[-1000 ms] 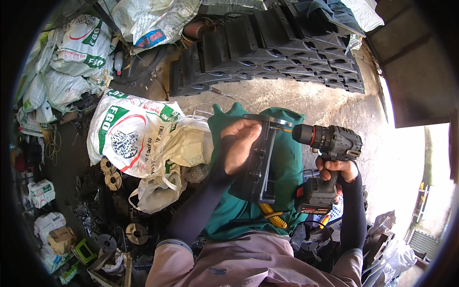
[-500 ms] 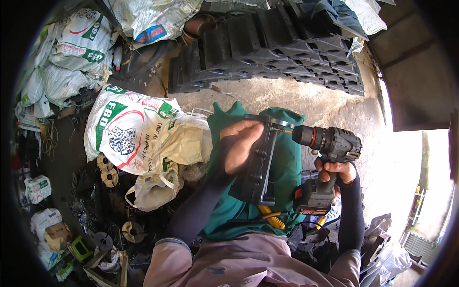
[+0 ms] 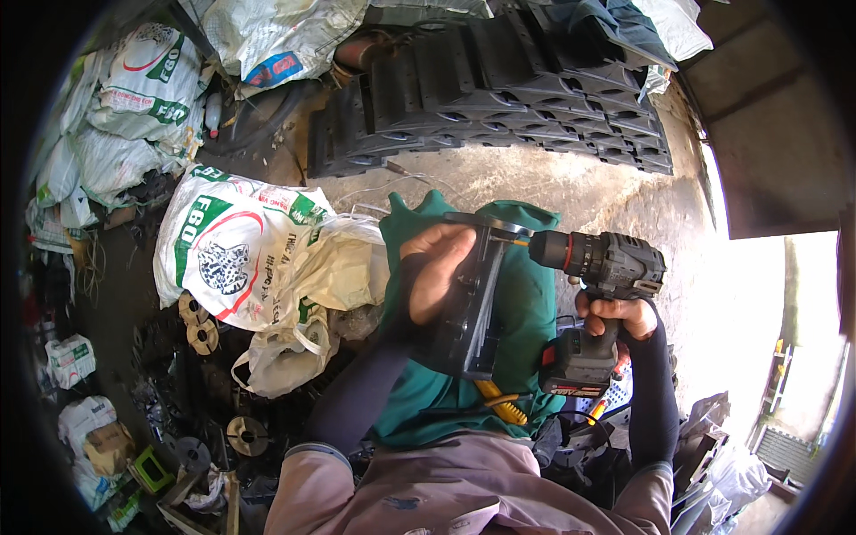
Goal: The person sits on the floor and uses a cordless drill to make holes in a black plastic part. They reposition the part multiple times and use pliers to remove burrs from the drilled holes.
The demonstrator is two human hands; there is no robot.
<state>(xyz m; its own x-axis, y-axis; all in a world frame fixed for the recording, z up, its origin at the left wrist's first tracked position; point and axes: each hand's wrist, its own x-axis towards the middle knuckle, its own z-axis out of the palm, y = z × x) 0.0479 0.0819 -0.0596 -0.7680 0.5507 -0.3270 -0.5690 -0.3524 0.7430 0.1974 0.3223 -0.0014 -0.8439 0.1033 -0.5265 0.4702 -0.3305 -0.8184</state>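
A cordless drill [image 3: 606, 263] is in my right hand [image 3: 624, 316], whose fingers wrap round its grip below the body. Its chuck points left, and a short gold-coloured bit [image 3: 522, 241] meets the upper end of a long black plastic part [image 3: 473, 321]. My left hand [image 3: 437, 272] grips that part from its left side, thumb near the top. The part stands lengthwise over my lap, across the green cloth [image 3: 526, 303] on my legs. Where the bit's tip ends inside the part is hidden.
Stacked black moulded pieces [image 3: 499, 98] lie ahead on the concrete floor [image 3: 615, 192]. At left stands a full white sack [image 3: 223, 250] beside a plastic bag [image 3: 285, 357]. A yellow-handled tool [image 3: 504, 403] lies by my lap. Flat spools [image 3: 247, 435] sit lower left.
The drill has moved a little left, and its chuck is closer to the black part, with less of the bit showing. My left hand keeps its grip.
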